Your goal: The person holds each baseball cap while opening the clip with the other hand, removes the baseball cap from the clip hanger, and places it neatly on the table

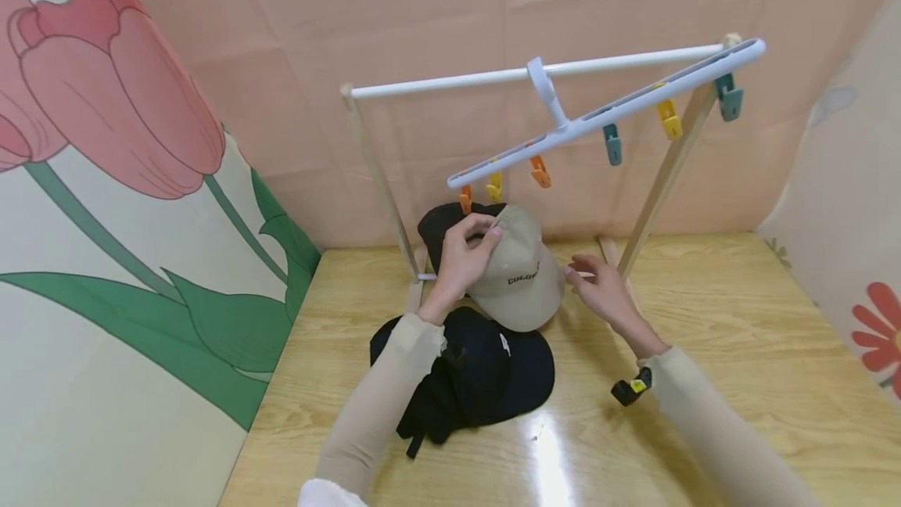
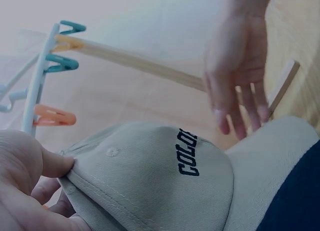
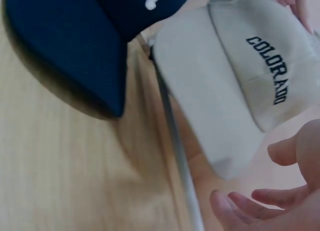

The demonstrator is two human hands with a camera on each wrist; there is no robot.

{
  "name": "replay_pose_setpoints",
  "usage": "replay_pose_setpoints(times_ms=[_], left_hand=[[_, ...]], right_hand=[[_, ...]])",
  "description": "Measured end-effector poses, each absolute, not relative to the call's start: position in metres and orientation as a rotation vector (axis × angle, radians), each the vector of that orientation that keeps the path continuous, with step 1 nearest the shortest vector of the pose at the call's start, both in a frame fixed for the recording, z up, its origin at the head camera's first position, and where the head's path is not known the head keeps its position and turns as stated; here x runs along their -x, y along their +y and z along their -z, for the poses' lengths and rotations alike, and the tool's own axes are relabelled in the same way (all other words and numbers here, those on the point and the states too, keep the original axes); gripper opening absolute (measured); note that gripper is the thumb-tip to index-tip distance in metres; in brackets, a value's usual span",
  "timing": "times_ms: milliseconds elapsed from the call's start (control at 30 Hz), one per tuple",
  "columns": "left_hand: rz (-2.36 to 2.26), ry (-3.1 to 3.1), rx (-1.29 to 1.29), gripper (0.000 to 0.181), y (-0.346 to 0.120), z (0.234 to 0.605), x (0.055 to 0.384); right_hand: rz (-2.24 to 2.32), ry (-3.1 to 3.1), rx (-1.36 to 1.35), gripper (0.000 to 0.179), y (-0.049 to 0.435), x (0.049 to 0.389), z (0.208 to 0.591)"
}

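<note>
My left hand [image 1: 461, 260] pinches the back edge of a beige baseball cap [image 1: 515, 253], fingers and thumb meeting at the crown's rim in the left wrist view. The cap is held up, brim pointing down toward the right, its dark COLORADO lettering [image 3: 270, 66] facing out. Just right of the brim is my right hand [image 1: 601, 288], fingers loosely bent and apart from the cap. Behind the beige cap, partly hidden, a black cap [image 1: 435, 231] shows beneath the lower left end of a pale blue clip hanger [image 1: 577, 128]. An orange clip [image 1: 465, 199] is close above my left hand.
The tilted hanger hooks over a white rod [image 1: 450, 83] on a wooden-legged stand [image 1: 665, 178]. Yellow clips [image 1: 669, 120] and teal clips [image 1: 613, 145] hang along it. Dark caps [image 1: 486, 370] lie on the wooden table [image 1: 739, 335] in front, under my left forearm.
</note>
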State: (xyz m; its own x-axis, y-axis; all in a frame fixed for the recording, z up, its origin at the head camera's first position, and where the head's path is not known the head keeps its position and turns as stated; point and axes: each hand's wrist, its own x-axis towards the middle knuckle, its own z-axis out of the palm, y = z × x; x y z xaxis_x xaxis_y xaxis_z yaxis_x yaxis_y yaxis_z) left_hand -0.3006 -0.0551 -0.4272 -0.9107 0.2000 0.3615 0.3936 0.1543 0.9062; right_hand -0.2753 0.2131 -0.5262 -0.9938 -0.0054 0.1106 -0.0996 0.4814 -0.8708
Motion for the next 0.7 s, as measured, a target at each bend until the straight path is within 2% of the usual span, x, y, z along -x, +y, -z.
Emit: replay_pose_setpoints(times_ms=[167, 300, 467, 700], left_hand=[[1.878, -2.256, 0.573, 0.016, -0.054, 0.425, 0.3], [1.886, -2.236, 0.582, 0.017, -0.053, 0.424, 0.3], [1.883, -2.241, 0.593, 0.018, -0.05, 0.423, 0.299], [1.933, -2.25, 0.612, 0.023, -0.053, 0.422, 0.298]], right_hand=[[-1.925, -2.569, -0.033, 0.068, 0.21, 0.272, 0.536], [-2.126, -2.445, 0.023, 0.064, 0.208, 0.268, 0.542], [-2.137, -2.372, 0.082, 0.056, 0.209, 0.263, 0.545], [-2.086, -2.333, 0.085, 0.055, 0.213, 0.262, 0.542]])
